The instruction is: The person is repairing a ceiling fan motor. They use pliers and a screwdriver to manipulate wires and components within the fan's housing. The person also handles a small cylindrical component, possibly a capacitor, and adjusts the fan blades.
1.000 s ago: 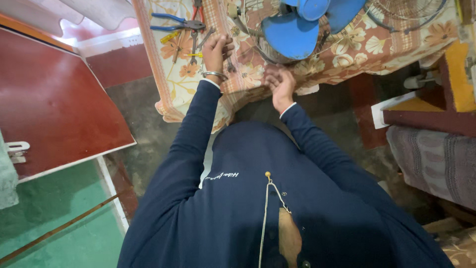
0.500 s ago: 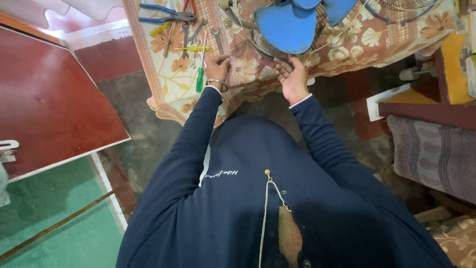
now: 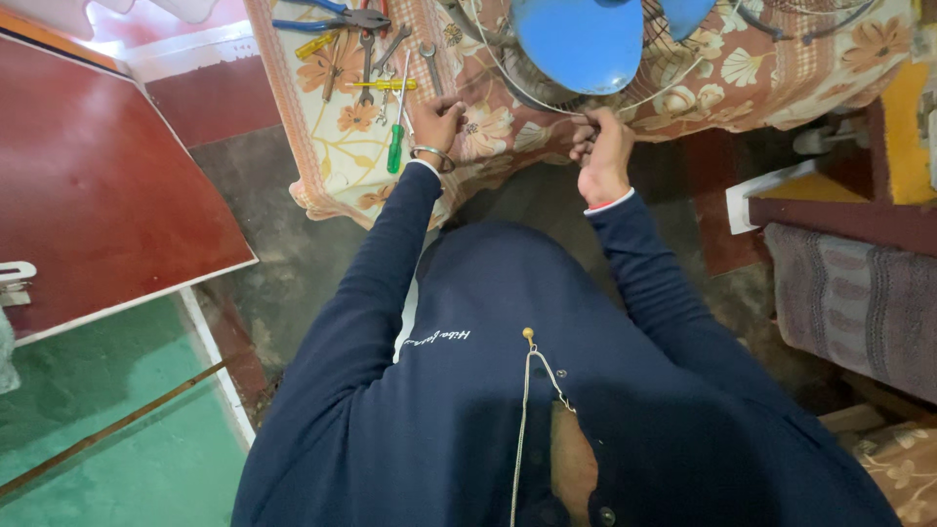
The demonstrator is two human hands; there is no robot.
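Nearest to you is your own dark blue sweater, both sleeves reaching forward to the edge of a table draped in a floral cloth (image 3: pixel 342 146). Your right hand (image 3: pixel 602 156) is curled into a loose fist at the near rim of a wire fan guard (image 3: pixel 547 98), its fingertips pinched on the thin white wire ring; whether anything else sits inside the fist you cannot tell, since the back of the hand hides it. Your left hand (image 3: pixel 436 125), a metal bangle at its wrist, rests on the cloth with the fingers bent downward and half closed; it seems to press on the cloth or on something small beneath the fingers, but the grip itself is hidden. Just to the outer side of that left hand lies a green-handled screwdriver (image 3: pixel 394 146), nearly touching the wrist. A little beyond the left hand are a yellow-handled screwdriver (image 3: pixel 383 85) and several spanners (image 3: pixel 429 60) scattered close together, and farther still a pair of blue-handled pliers (image 3: pixel 327 20) near the far edge. Beyond your right hand, inside the guard, the blue fan blades (image 3: pixel 581 39) rise above the cloth. Well off to your left stands a dark red board (image 3: pixel 98 185) over a green floor.
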